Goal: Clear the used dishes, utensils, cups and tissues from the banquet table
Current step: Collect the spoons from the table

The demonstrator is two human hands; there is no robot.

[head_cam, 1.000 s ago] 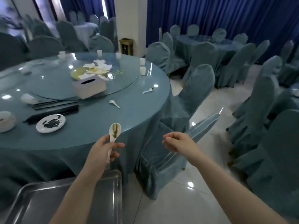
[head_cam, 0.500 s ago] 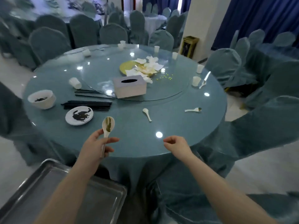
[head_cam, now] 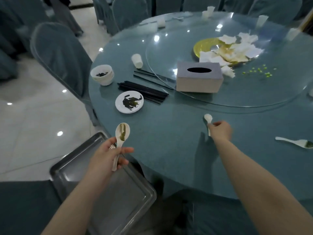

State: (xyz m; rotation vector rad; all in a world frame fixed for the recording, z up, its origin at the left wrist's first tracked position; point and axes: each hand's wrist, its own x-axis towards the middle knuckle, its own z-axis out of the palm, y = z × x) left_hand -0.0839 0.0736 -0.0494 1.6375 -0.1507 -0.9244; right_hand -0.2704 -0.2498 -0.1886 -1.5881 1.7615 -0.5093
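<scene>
My left hand [head_cam: 108, 153] holds a white soup spoon [head_cam: 122, 133] smeared with green, above the metal tray [head_cam: 71, 168] at the table's near edge. My right hand [head_cam: 221, 130] pinches the handle of a second white spoon [head_cam: 208, 118] lying on the blue tablecloth. A third spoon [head_cam: 294, 142] with green residue lies to the right. A dirty small plate [head_cam: 129, 102], a stack of bowls [head_cam: 102, 74], black chopsticks [head_cam: 144, 89], a tipped cup [head_cam: 137, 61] and used tissues [head_cam: 235, 48] over a yellow plate [head_cam: 203, 46] stay on the table.
A grey tissue box [head_cam: 199, 77] sits on the glass turntable [head_cam: 166, 46], with green peas [head_cam: 259, 72] scattered beside it. Several white cups [head_cam: 261, 20] ring the far edge. Covered chairs [head_cam: 59, 53] stand to the left and behind the table.
The view has swung left and closer over the table. My right hand reached forward from the table edge and took the small spoon's handle. The left hand keeps its spoon.
</scene>
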